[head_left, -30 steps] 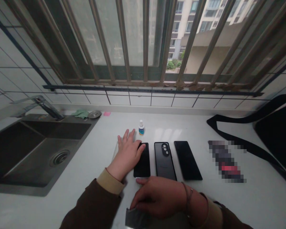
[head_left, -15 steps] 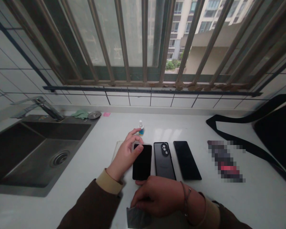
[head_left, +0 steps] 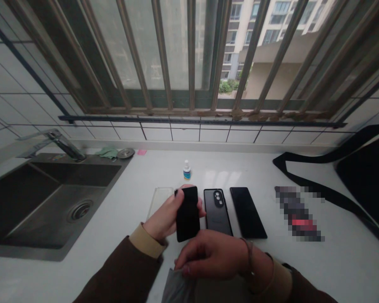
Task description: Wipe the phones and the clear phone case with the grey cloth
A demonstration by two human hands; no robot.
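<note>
My left hand is closed around a black phone and holds it just above the white counter, screen towards me. My right hand is below it near the counter's front edge, fingers pinched on a grey cloth. A clear phone case lies flat to the left of the held phone. Two more black phones lie side by side to the right: one shows its camera, the other is plain. A small dropper bottle stands behind them.
A steel sink with a tap fills the left. A green cloth and drain plug sit at its back corner. A black bag with strap lies at the right, beside a blurred packet. Barred window behind.
My left hand went from resting flat on the leftmost phone to gripping it and lifting it off the counter. The clear case beneath my hand is now uncovered. My right hand rose slightly with the cloth.
</note>
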